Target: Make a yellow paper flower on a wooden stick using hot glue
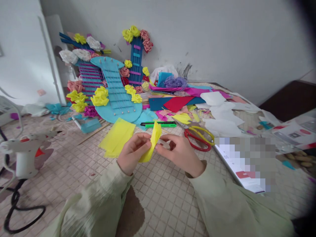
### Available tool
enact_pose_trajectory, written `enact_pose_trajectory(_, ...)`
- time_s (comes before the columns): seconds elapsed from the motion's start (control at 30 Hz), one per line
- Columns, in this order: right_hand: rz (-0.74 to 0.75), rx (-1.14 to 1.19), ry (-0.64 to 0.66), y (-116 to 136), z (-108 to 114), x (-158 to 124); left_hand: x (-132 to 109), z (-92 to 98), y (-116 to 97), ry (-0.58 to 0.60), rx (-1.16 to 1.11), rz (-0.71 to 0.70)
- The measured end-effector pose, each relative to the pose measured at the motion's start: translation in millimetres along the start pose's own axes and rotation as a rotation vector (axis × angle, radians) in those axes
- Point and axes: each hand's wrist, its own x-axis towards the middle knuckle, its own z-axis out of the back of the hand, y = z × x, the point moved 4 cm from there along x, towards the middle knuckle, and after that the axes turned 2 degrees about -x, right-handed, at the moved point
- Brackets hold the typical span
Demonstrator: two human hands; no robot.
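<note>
My left hand (134, 151) is closed, pinching a folded strip of yellow crepe paper (154, 140) that stands upright between my hands. Close on its other side, my right hand (184, 153) has thumb and fingers drawn together around a small whitish piece (164, 144), whose kind I cannot make out. Beside my left hand lies a stack of yellow paper sheets (116, 136). A green and black utility knife (158, 124) rests just beyond my fingers. Scissors (198, 138) with red and yellow handles lie past my right hand.
A white hot glue gun (26, 154) with a black cord stands at the left. Blue harp-like boards (115, 89) with paper flowers lean at the back. Paper scraps (177, 103) and white sheets (219, 112) cover the far side. A phone (237, 168) lies right, partly blurred.
</note>
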Motion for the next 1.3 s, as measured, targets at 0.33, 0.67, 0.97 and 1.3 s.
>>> enact_pose_trajectory(0.33, -0.003, 0.044, -0.017, 1.2, 1.9, 1.2, 3.2, 2.3, 3.7, 0.02, -0.008, 0.019)
enact_pose_trajectory(0.67, -0.01, 0.036, -0.028, -1.1, 2.0, 0.8, 1.3, -0.8, -5.0, -0.047, 0.193, -0.093)
enact_pose_trajectory(0.97, 0.005, -0.037, -0.036, -1.5, 1.1, 0.3, 0.8, -3.1, -7.7, -0.062, 0.266, -0.038)
enact_pose_trajectory(1.3, 0.008, -0.044, 0.04, 1.9, 1.4, -1.3, 2.2, 1.5, -6.8, -0.151, 0.271, -0.059)
